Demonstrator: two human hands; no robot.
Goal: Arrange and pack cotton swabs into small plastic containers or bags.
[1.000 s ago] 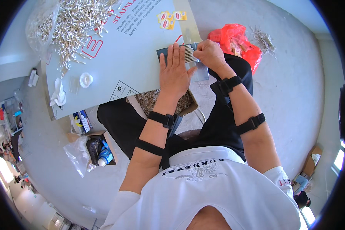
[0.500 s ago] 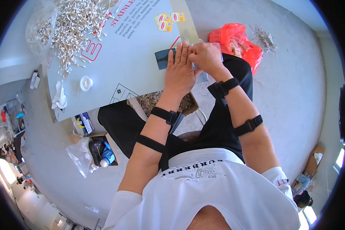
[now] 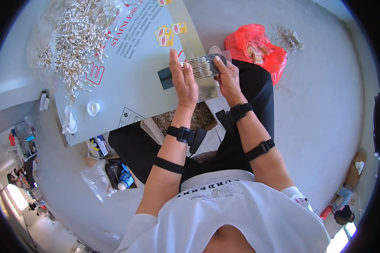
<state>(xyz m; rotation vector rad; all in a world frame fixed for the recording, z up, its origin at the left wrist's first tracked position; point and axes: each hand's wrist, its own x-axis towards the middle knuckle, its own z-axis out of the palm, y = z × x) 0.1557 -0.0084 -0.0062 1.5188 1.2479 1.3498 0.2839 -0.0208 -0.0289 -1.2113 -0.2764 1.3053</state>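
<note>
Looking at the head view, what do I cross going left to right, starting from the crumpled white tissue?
Crumpled white tissue → small round white tub → left grip → row of cotton swabs → right grip → red plastic bag → loose pile on the floor.

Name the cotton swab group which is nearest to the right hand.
The neat swab row, between left hand and right hand: it is aligned, while the big pile farther left is jumbled.

White-tipped cotton swabs (image 3: 199,67) lie side by side, flat, between a dark strip (image 3: 165,79) and clear plastic (image 3: 228,54).
</note>
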